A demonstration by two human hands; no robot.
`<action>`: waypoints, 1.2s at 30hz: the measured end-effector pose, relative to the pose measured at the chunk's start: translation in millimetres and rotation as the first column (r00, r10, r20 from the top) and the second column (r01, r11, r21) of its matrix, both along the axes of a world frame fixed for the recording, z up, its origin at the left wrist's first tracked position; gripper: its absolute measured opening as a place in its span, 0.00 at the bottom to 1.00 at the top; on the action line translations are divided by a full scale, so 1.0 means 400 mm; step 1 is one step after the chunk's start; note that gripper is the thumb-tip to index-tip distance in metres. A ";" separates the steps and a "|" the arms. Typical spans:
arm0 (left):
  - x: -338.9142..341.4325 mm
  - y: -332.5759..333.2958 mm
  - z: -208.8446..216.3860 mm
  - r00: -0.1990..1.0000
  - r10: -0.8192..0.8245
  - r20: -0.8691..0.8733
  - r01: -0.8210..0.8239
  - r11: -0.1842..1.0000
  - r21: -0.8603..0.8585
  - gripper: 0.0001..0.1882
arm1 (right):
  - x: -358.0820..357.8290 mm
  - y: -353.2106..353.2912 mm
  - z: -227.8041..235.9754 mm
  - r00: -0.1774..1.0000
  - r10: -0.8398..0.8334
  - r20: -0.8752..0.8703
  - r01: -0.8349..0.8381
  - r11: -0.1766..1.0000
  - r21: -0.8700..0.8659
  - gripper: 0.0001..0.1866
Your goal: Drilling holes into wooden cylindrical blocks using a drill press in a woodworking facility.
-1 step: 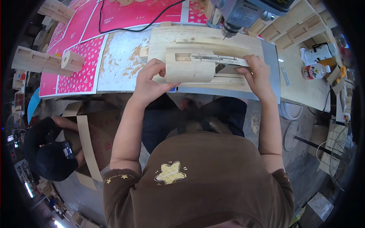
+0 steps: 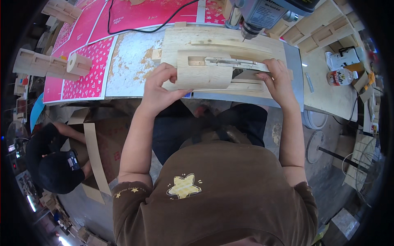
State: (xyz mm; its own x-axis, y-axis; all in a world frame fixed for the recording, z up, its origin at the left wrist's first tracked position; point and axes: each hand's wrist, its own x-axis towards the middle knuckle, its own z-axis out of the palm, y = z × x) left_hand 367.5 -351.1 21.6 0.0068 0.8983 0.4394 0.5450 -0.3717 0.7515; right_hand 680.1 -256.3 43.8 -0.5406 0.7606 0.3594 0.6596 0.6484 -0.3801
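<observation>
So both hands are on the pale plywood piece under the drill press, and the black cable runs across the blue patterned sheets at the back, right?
Not quite. In the head view the black cable runs across pink patterned sheets, not blue ones. The rest holds: the left hand and right hand both rest on the pale plywood piece under the drill press.

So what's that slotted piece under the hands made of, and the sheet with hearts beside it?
The slotted piece looks like pale bare wood, perhaps plywood: faint grain, matte, no paint. The left hand grips its near edge; the right hand presses its other end. The heart sheet looks like printed paper or thin card: flat, pink with white hearts, slight sheen.
</observation>
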 end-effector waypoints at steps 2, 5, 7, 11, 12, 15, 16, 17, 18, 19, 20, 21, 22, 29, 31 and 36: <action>-0.037 -0.029 0.022 1.000 0.007 0.014 -0.008 0.999 0.050 0.18 | 0.002 -0.005 -0.002 0.995 0.027 -0.099 -0.033 0.997 -0.064 0.14; -0.079 -0.091 0.065 0.985 0.065 0.160 -0.052 0.995 -0.087 0.15 | 0.050 -0.015 -0.010 0.998 0.026 -0.056 -0.028 0.999 -0.033 0.14; -0.126 -0.116 0.078 0.916 0.198 0.348 -0.088 0.948 -0.307 0.13 | 0.082 -0.016 0.002 0.999 -0.002 -0.051 -0.002 0.997 -0.077 0.14; -0.096 -0.081 0.095 0.619 0.400 0.676 -0.014 0.866 -0.500 0.17 | 0.079 -0.029 0.014 0.999 -0.030 -0.045 0.025 0.994 -0.109 0.13; -0.068 -0.067 0.100 0.574 0.489 0.657 -0.056 0.824 -0.564 0.19 | 0.076 -0.028 0.011 0.999 -0.031 -0.042 0.027 0.994 -0.110 0.13; -0.065 -0.033 0.046 0.646 0.501 0.576 0.001 0.754 -0.657 0.16 | 0.071 -0.023 0.002 0.996 -0.054 -0.072 0.046 0.992 -0.115 0.13; -0.031 -0.029 0.067 0.685 0.478 0.550 0.006 0.751 -0.660 0.17 | 0.070 -0.023 -0.001 0.996 -0.044 -0.076 0.036 0.993 -0.114 0.13; -0.014 -0.021 0.060 0.689 0.469 0.552 0.017 0.751 -0.660 0.17 | 0.070 -0.024 -0.002 0.996 -0.035 -0.079 0.026 0.993 -0.111 0.13; 0.001 -0.013 0.049 0.684 0.469 0.559 0.037 0.743 -0.668 0.18 | 0.071 -0.025 -0.001 0.996 -0.048 -0.076 0.040 0.993 -0.110 0.13; 0.018 -0.006 0.043 0.678 0.471 0.564 0.052 0.735 -0.676 0.18 | 0.072 -0.024 0.000 0.997 -0.034 -0.072 0.027 0.995 -0.101 0.14; 0.039 0.003 0.050 0.668 0.489 0.562 0.040 0.730 -0.683 0.20 | 0.070 -0.023 0.001 0.998 -0.019 -0.067 0.013 0.996 -0.091 0.14; 0.053 0.013 0.041 0.671 0.482 0.564 0.047 0.732 -0.680 0.20 | 0.065 -0.024 0.001 0.997 -0.027 -0.066 0.021 0.996 -0.088 0.14; 0.064 0.023 0.026 0.721 0.430 0.543 0.064 0.739 -0.671 0.22 | 0.054 -0.027 0.001 0.998 0.000 -0.064 -0.003 0.999 -0.045 0.15; 0.152 0.046 -0.007 0.755 0.215 0.619 0.172 0.847 -0.504 0.31 | 0.049 -0.011 -0.019 0.995 -0.051 -0.083 0.052 0.999 0.008 0.17; 0.156 0.037 -0.045 0.996 0.073 0.052 -0.066 0.989 -0.135 0.34 | 0.055 0.002 -0.025 0.993 -0.065 -0.094 0.067 0.997 0.026 0.18; 0.188 0.100 -0.129 0.931 0.265 -0.250 -0.221 0.956 0.193 0.41 | 0.043 0.054 -0.034 0.984 -0.132 -0.123 0.138 0.989 0.045 0.19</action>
